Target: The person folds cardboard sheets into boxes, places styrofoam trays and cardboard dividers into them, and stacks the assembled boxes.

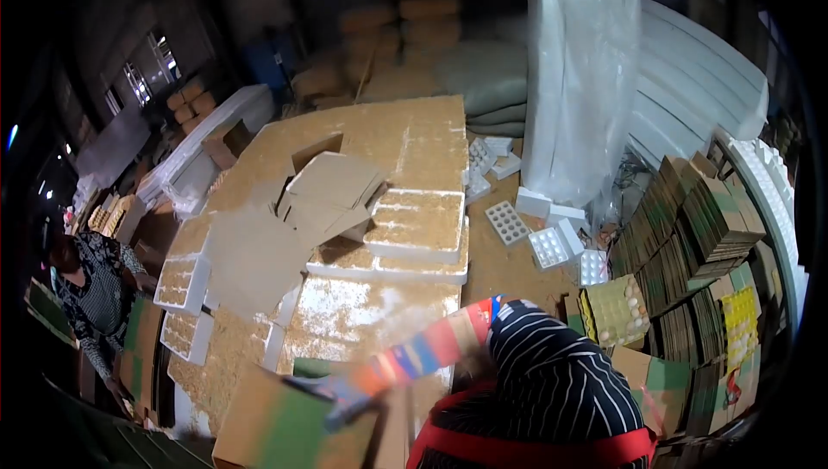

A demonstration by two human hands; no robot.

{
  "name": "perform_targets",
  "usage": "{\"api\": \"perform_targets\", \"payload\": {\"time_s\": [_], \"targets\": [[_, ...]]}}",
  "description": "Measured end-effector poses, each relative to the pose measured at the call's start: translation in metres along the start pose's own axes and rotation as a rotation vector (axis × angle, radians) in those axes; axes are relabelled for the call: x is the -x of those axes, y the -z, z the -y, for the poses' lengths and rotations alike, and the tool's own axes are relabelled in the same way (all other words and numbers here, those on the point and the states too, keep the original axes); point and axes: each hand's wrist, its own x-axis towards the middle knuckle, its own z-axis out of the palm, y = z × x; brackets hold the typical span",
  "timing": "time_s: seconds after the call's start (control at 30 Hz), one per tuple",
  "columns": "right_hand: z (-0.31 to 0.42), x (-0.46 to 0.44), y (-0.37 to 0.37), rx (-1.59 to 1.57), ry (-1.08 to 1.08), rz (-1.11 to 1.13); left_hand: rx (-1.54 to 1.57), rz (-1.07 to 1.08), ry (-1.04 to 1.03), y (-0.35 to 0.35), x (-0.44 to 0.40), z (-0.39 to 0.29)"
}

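My right hand point(345, 398), in a grey-blue glove and a colourful patterned sleeve, reaches leftward across my front over a cardboard box point(289, 424). The hand is smeared by motion, so its fingers cannot be made out. A dark, narrow shape juts out to its left; I cannot tell if it is part of the glove. The box is brown with a green stripe and stands close in front of me. My left hand is not in view.
Beyond the box, white foam trays point(417, 223) and flat cardboard sheets point(332, 196) lie on a sawdust-strewn surface. Folded cartons point(720, 219) and an egg tray point(615, 309) are at right. Tall wrapped foam point(582, 72) stands behind. A co-worker point(99, 297) is at left.
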Motion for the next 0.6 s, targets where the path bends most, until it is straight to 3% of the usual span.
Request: {"api": "perform_targets", "payload": {"time_s": [0.03, 0.1, 0.13, 0.17, 0.23, 0.33, 0.37, 0.47, 0.6], "targets": [[-0.020, 0.014, -0.009, 0.167, 0.067, -0.071, 0.000, -0.005, -0.009, 0.002, -0.001, 0.004], [-0.047, 0.033, -0.023, 0.340, -0.028, -0.065, -0.009, -0.008, -0.028, 0.006, 0.000, 0.013], [-0.027, 0.037, -0.006, 0.197, -0.267, 0.120, -0.007, -0.013, -0.033, 0.007, 0.000, 0.019], [-0.032, 0.037, -0.009, 0.171, -0.310, 0.186, -0.005, -0.009, -0.030, 0.009, 0.003, 0.026], [-0.039, 0.034, -0.012, 0.160, -0.165, 0.254, -0.004, 0.018, -0.037, 0.015, 0.006, 0.038], [-0.063, 0.016, 0.028, 0.390, -0.025, 0.429, 0.104, 0.108, -0.009, 0.018, 0.008, 0.055], [-0.087, 0.009, 0.048, 0.515, -0.119, 0.329, 0.466, 0.151, 0.169, 0.021, 0.003, 0.056], [-0.112, -0.012, 0.118, 0.769, -0.454, 0.058, 0.804, 0.332, 0.288, 0.036, -0.010, 0.029], [-0.126, -0.059, 0.122, 0.608, -0.285, 0.181, 0.545, 0.213, 0.309, 0.008, -0.016, 0.024]]}}
